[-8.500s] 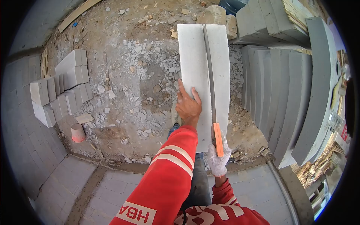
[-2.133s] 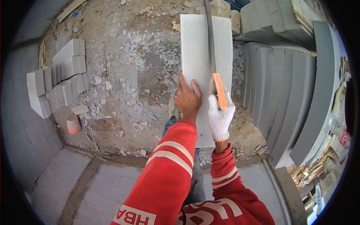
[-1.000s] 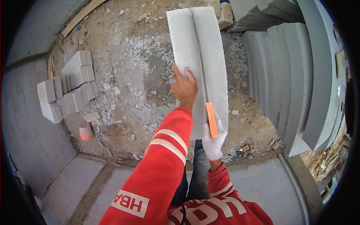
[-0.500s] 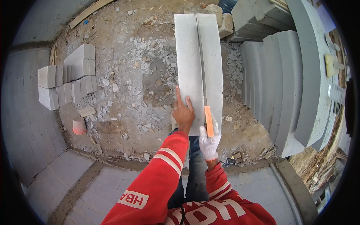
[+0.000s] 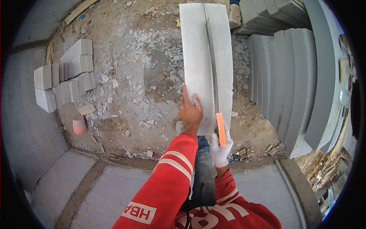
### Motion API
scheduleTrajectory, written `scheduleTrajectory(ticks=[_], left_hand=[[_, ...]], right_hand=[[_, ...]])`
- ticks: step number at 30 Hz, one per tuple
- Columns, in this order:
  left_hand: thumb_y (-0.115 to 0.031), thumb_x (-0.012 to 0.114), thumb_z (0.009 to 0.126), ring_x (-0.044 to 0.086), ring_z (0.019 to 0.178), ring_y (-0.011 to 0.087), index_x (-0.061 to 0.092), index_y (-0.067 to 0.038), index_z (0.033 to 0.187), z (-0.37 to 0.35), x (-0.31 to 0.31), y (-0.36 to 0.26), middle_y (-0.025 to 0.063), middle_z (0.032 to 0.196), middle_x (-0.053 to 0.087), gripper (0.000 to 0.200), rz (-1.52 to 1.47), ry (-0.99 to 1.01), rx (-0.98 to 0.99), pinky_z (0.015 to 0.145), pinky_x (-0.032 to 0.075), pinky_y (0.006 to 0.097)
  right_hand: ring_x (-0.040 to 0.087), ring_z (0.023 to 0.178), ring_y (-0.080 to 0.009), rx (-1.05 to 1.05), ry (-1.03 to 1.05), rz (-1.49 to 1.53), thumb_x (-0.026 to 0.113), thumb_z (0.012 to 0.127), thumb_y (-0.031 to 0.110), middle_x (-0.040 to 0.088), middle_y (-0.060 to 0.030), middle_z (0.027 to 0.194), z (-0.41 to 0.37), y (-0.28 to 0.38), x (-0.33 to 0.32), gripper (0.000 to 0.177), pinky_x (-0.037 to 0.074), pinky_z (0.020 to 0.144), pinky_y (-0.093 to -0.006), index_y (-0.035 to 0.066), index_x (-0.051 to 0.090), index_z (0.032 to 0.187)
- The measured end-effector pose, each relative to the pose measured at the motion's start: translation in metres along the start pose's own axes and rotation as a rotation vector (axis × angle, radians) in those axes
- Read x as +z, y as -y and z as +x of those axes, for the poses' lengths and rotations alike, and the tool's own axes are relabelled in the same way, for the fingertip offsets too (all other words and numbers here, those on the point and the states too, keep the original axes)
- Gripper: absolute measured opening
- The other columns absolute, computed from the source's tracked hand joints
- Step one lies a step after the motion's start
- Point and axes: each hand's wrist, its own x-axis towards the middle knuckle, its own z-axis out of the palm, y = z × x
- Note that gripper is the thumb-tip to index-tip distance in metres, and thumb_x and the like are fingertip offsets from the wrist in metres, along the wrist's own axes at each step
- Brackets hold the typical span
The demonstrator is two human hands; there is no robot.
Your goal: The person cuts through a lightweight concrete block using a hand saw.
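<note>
A long pale concrete block [image 5: 197,68] stretches away from me, with a straight lengthwise cut running through it. In that cut lies the thin dark blade of a hand saw [image 5: 221,131], whose orange handle points back toward my body. My right hand [image 5: 221,150], in a white knitted glove, is wrapped round the handle at the block's near end. Bare and spread, my left hand [image 5: 190,113] rests on the block's left side, index finger along its edge. What supports the block underneath is hidden.
Several grey blocks [image 5: 282,76] stand in a row at right. Smaller cut pieces [image 5: 78,57] are stacked at left, near a pinkish bucket [image 5: 79,124]. Rubble [image 5: 148,91] covers the ground, and a grey block wall [image 5: 23,114] borders the left side.
My right hand has drawn the saw back toward me, so the handle sits farther past the block's near end. My left hand stays on the block; the whole view has shifted slightly.
</note>
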Motion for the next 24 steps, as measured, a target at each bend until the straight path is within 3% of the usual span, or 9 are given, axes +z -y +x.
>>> scheduleTrajectory(ticks=[3,4,9,11,13,16,17,19,24], left_hand=[[-0.039,0.047,0.104,0.071,0.098,0.0458,0.022,-0.03,0.164,-0.002,-0.001,-0.001,0.0239,0.127,0.067,0.066,0.013,0.019,-0.014,0.082,0.057,0.0558],[-0.039,0.047,0.104,0.071,0.097,0.0456,0.022,-0.029,0.164,0.0,-0.001,-0.003,0.0238,0.127,0.067,0.066,0.024,0.021,-0.014,0.081,0.057,0.0555],[-0.039,0.046,0.104,0.071,0.097,0.0454,0.022,-0.028,0.165,0.0,0.0,0.0,0.0243,0.127,0.067,0.066,0.007,0.001,0.025,0.08,0.058,0.0552],[-0.039,0.046,0.104,0.071,0.097,0.0463,0.022,-0.027,0.164,0.001,-0.004,-0.003,0.0248,0.125,0.067,0.066,-0.008,0.013,0.028,0.079,0.058,0.0554],[-0.039,0.046,0.105,0.071,0.096,0.0467,0.021,-0.028,0.165,0.006,0.003,0.0,0.0252,0.123,0.067,0.066,-0.03,-0.024,0.092,0.079,0.058,0.0555],[-0.04,0.045,0.105,0.071,0.094,0.0472,0.02,-0.028,0.165,0.004,0.002,0.0,0.0258,0.12,0.068,0.066,-0.02,-0.026,0.077,0.079,0.058,0.0557],[-0.041,0.045,0.105,0.071,0.093,0.0472,0.019,-0.028,0.165,0.002,-0.001,-0.001,0.026,0.119,0.068,0.067,0.016,0.013,0.053,0.078,0.058,0.0557],[-0.04,0.046,0.105,0.071,0.095,0.0465,0.02,-0.026,0.165,0.001,-0.002,-0.003,0.0262,0.121,0.068,0.066,-0.002,0.012,0.06,0.08,0.057,0.0556],[-0.039,0.046,0.105,0.071,0.097,0.0452,0.023,-0.024,0.164,0.002,-0.006,-0.009,0.0262,0.122,0.068,0.066,0.032,0.022,0.026,0.081,0.057,0.0548]], right_hand=[[0.075,0.096,-0.0307,-0.015,-0.02,0.033,0.069,0.087,0.0,0.072,-0.0195,0.116,0.012,0.007,0.009,0.052,0.057,0.084,-0.0329,-0.005,0.058,0.137],[0.073,0.09,-0.0275,-0.109,-0.056,-0.019,0.069,0.088,0.001,0.073,-0.0189,0.111,0.033,0.006,0.02,0.049,0.056,0.083,-0.0325,-0.005,0.059,0.136],[0.065,0.081,-0.0209,-0.006,-0.049,0.175,0.07,0.089,0.003,0.073,-0.0192,0.105,0.092,0.045,0.036,0.045,0.055,0.078,-0.0331,-0.006,0.061,0.133],[0.067,0.083,-0.0194,-0.001,-0.041,0.18,0.069,0.09,0.003,0.073,-0.0185,0.105,0.071,0.024,0.032,0.046,0.055,0.08,-0.0323,-0.005,0.061,0.135],[0.067,0.084,-0.0175,-0.162,-0.16,-0.019,0.068,0.09,0.003,0.073,-0.0173,0.103,0.023,-0.003,0.031,0.046,0.055,0.081,-0.0303,-0.005,0.06,0.135],[0.071,0.089,-0.0194,-0.095,-0.137,-0.072,0.069,0.089,0.002,0.074,-0.0175,0.105,-0.027,-0.007,0.011,0.048,0.056,0.083,-0.0303,-0.005,0.06,0.135],[0.071,0.089,-0.0194,-0.097,-0.129,-0.08,0.069,0.089,0.002,0.074,-0.0175,0.105,-0.024,-0.003,0.009,0.048,0.056,0.083,-0.0303,-0.005,0.06,0.135],[0.073,0.091,-0.0234,0.108,-0.084,0.011,0.07,0.088,0.002,0.074,-0.019,0.11,-0.004,0.006,0.011,0.05,0.057,0.083,-0.0321,-0.004,0.06,0.136],[0.072,0.087,-0.0219,-0.09,-0.121,-0.007,0.071,0.088,0.002,0.073,-0.0187,0.108,0.005,-0.004,0.022,0.054,0.057,0.081,-0.0322,-0.002,0.057,0.14]])
